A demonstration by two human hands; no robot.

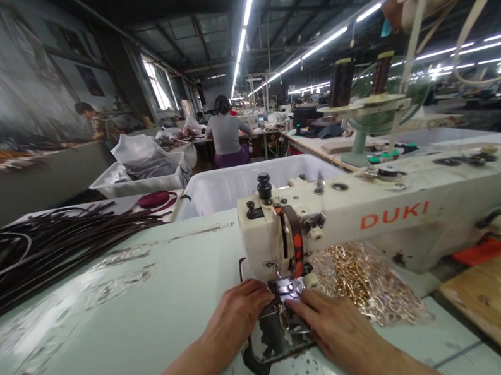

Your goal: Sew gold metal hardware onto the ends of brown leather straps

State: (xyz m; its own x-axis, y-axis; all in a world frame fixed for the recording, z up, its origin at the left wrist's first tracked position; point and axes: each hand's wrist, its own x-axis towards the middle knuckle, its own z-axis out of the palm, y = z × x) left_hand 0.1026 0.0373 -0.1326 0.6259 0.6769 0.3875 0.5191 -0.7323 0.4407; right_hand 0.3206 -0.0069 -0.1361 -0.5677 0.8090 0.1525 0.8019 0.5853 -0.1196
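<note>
A white sewing machine [333, 225] marked DUKI stands before me, with a lit metal presser foot area [289, 288] under its head. On the left of the foot, my left hand [237, 311] is closed, its fingertips pinched at a small dark piece I cannot make out. My right hand [335, 323] reaches in from the other side, fingers bent together and tips at the plate; what they grip is hidden. A gold metal hook [283, 319] hangs between the hands over the worn dark machine bed [270, 338].
Behind the needle lies a clear bag of gold snap hooks [363, 284]. Dark straps [49, 247] cover the left table end, near a maroon strap roll [155, 200]. A white bin [249, 181] stands beyond the machine. Thread cones [341, 84] rise at right. A co-worker [226, 131] sits ahead.
</note>
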